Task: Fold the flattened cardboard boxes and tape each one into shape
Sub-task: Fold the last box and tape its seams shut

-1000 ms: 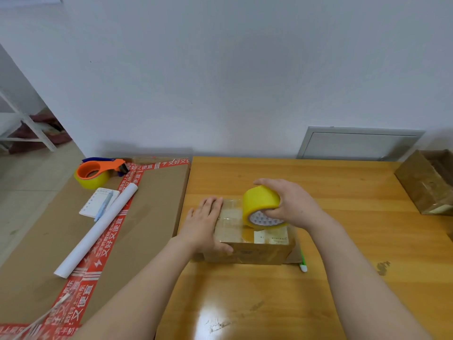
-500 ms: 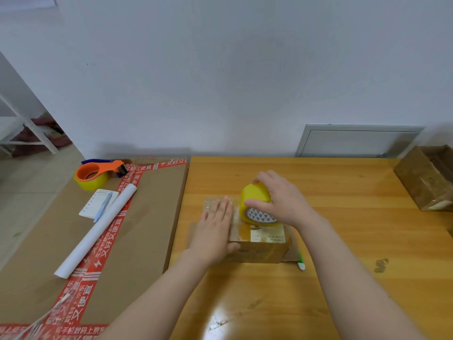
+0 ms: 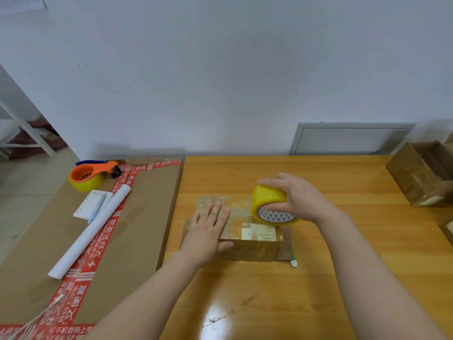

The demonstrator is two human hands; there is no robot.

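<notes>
A small brown cardboard box [image 3: 250, 246] with a white label lies on the wooden table [image 3: 318, 278]. My left hand [image 3: 208, 231] rests flat on the left part of its top, fingers straight. My right hand [image 3: 299, 197] grips a yellow roll of clear tape [image 3: 272, 204] at the box's right end. A strip of clear tape [image 3: 235, 204] runs from the roll leftward across the box top towards my left fingers.
Left of the table lies a large flat carton [image 3: 137, 229] with red printed tape, bearing an orange tape dispenser [image 3: 90, 174], a notepad with pen [image 3: 93, 204] and a white paper roll [image 3: 90, 231]. A taped box [image 3: 421, 175] stands at the far right. A green-white pen [image 3: 293, 257] lies beside the small box.
My right hand has carried the tape roll to the right, drawing tape out across the box top. My left hand stays pressed on the left side.
</notes>
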